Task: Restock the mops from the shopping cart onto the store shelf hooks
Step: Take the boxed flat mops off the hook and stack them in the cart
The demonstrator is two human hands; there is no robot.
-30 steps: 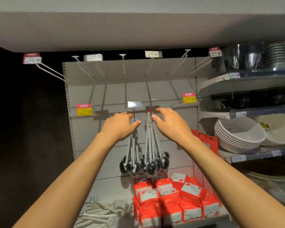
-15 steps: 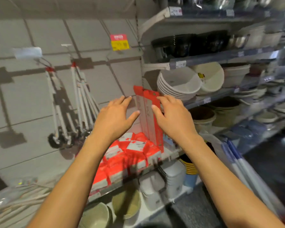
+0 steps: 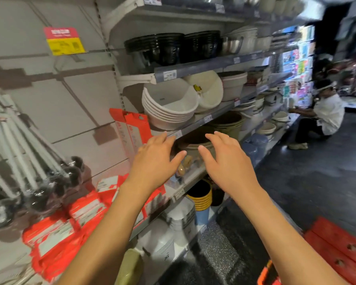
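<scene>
Store aisle, mops (image 3: 27, 161) hanging handles-up at left, both hands (image 3: 154, 159) empty

Shelving ran along the aisle. Upper shelf: stacked black bowls (image 3: 162, 48). Shelf below: a tilted stack of white basins (image 3: 169, 103) beside a cream basin (image 3: 209, 91). Red-and-yellow price tag (image 3: 64, 41) hung on the grey back panel (image 3: 49, 103). Two upright red cartons (image 3: 132, 128) stood just left of the basins; red packets (image 3: 70, 221) lay piled on the low shelf — labels blurred. Yellow-rimmed buckets (image 3: 199, 197) were nested near the floor. A crouching person in a white shirt (image 3: 321, 114) faced the shelving far down the aisle. Red crate (image 3: 341, 245) at lower right — possibly plastic.
</scene>
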